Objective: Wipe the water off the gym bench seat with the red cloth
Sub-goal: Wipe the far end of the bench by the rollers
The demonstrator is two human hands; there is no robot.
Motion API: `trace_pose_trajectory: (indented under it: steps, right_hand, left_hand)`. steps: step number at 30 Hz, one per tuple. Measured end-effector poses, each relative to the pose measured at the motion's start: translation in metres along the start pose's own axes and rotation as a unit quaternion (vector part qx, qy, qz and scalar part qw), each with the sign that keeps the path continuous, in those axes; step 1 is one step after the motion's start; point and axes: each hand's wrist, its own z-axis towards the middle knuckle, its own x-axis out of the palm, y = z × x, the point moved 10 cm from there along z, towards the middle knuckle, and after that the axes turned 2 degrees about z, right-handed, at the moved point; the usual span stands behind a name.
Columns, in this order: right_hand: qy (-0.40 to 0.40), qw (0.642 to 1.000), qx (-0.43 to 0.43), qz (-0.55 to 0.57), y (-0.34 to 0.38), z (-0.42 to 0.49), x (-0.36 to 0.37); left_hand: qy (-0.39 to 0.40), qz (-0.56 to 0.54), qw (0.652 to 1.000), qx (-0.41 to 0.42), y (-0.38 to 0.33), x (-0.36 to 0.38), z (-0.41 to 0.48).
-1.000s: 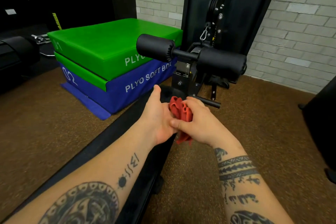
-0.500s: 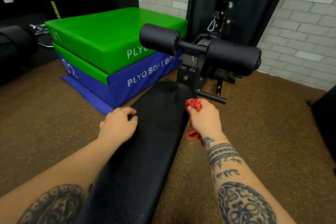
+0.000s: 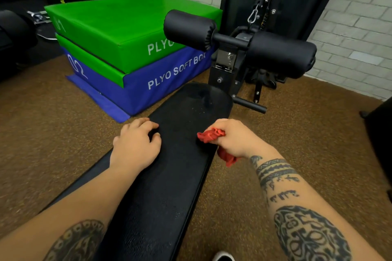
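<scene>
Right hand (image 3: 235, 137) clenches the bunched red cloth (image 3: 211, 135) at the bench seat's (image 3: 169, 176) right edge; left hand (image 3: 135, 144) rests released on its left edge, fingers curled.

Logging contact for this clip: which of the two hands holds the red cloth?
The right hand grips the bunched red cloth at the bench seat's right edge. The left hand is empty, resting on the left edge.
</scene>
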Motion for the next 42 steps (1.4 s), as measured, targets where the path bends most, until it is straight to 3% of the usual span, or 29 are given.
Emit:
trace_pose_trajectory:
  steps: [2,5,6,8,12,15,19,23,27,29,34,39,42]
  right_hand:
    - [-0.028,0.996,0.028,0.078,-0.001,-0.007,-0.016]
    - [-0.229,0.967,0.050,0.104,-0.011,-0.002,-0.056]
    - [-0.253,0.962,0.054,0.092,-0.011,0.002,-0.055]
    - [-0.217,0.975,0.038,0.039,0.001,0.016,-0.033]
    - [-0.078,0.985,-0.091,-0.122,0.040,0.025,0.031]
    - [-0.002,0.987,-0.122,-0.106,0.044,0.011,0.036]
    - [0.085,0.995,-0.042,-0.004,0.027,-0.014,0.021]
    - [0.033,0.999,0.017,-0.024,-0.007,-0.025,-0.016]
    - [-0.184,0.978,0.055,0.085,-0.035,-0.026,-0.053]
    - [-0.245,0.960,0.064,0.119,-0.028,-0.022,-0.048]
    - [-0.119,0.989,0.050,-0.072,-0.002,0.005,0.021]
    - [-0.072,0.996,0.043,-0.019,-0.017,-0.003,0.018]
    - [-0.111,0.994,0.015,-0.016,-0.018,-0.003,0.009]
  left_hand:
    - [0.008,0.003,1.000,-0.002,0.000,0.000,0.000]
    - [0.010,0.002,1.000,-0.003,0.000,0.000,-0.001]
    - [0.007,0.000,1.000,-0.004,0.001,0.000,-0.001]
    - [0.008,-0.003,1.000,-0.004,0.001,0.000,-0.001]
    - [0.007,-0.001,1.000,-0.004,0.001,-0.001,0.000]
    - [0.006,-0.004,1.000,-0.004,0.001,-0.001,0.000]
    - [0.004,-0.006,1.000,-0.004,0.002,-0.002,0.000]
    - [-0.005,-0.015,1.000,-0.003,0.001,-0.003,-0.001]
    - [-0.001,-0.035,0.999,-0.013,0.003,-0.005,0.000]
    - [0.007,-0.030,0.999,-0.027,0.002,-0.007,0.004]
    - [-0.012,-0.030,0.999,-0.003,-0.032,-0.011,0.024]
    - [0.011,-0.015,0.999,0.029,-0.052,0.005,0.046]
    - [-0.002,-0.009,1.000,0.023,-0.044,0.013,0.049]
